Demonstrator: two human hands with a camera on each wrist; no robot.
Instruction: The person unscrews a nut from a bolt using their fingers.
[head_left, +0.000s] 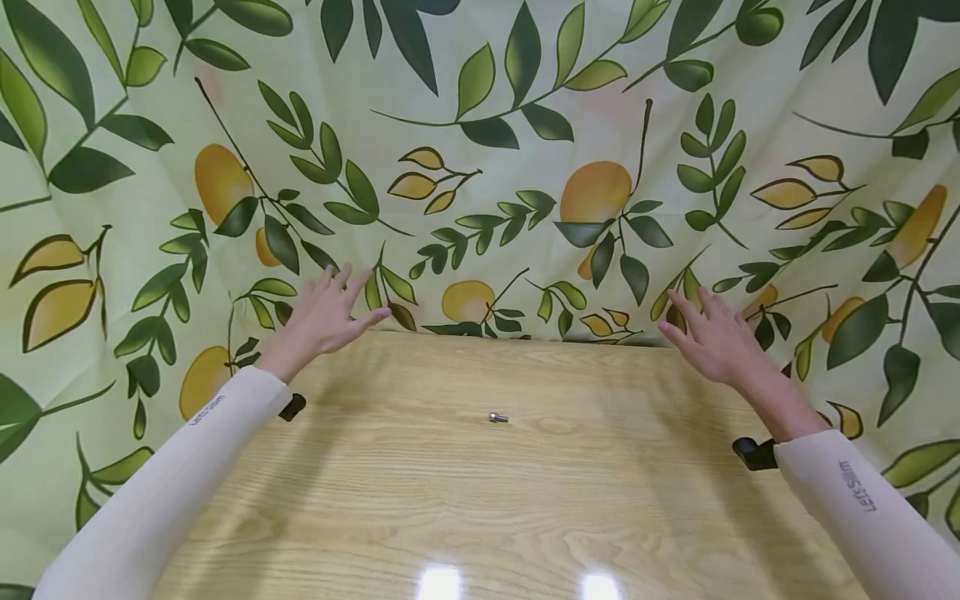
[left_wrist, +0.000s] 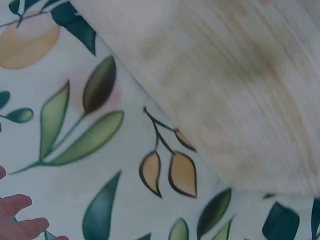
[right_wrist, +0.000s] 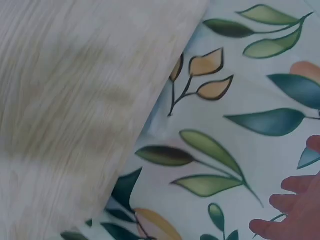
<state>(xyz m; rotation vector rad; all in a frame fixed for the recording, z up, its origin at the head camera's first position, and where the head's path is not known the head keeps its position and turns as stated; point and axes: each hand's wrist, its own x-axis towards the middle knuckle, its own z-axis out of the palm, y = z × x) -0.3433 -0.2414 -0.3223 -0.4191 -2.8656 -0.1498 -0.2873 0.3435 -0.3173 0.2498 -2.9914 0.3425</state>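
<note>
A small silvery bolt (head_left: 498, 417) lies on its side near the middle of the wooden table (head_left: 450, 500). My left hand (head_left: 322, 315) is held over the table's far left corner, fingers spread and holding nothing. Over the far right corner, my right hand (head_left: 712, 337) is likewise spread and bare. Both hands are well apart from the bolt, one on each side of it. In the left wrist view only the fingers (left_wrist: 22, 222) show at the lower left edge. The right wrist view catches the fingers (right_wrist: 295, 205) at its lower right.
A cloth (head_left: 345, 108) printed with leaves and yellow fruit hangs behind the table and along both sides. Dark wrist devices (head_left: 753, 453) stick out from the pale sleeves (head_left: 862, 492). Two bright light reflections lie at the table's near edge.
</note>
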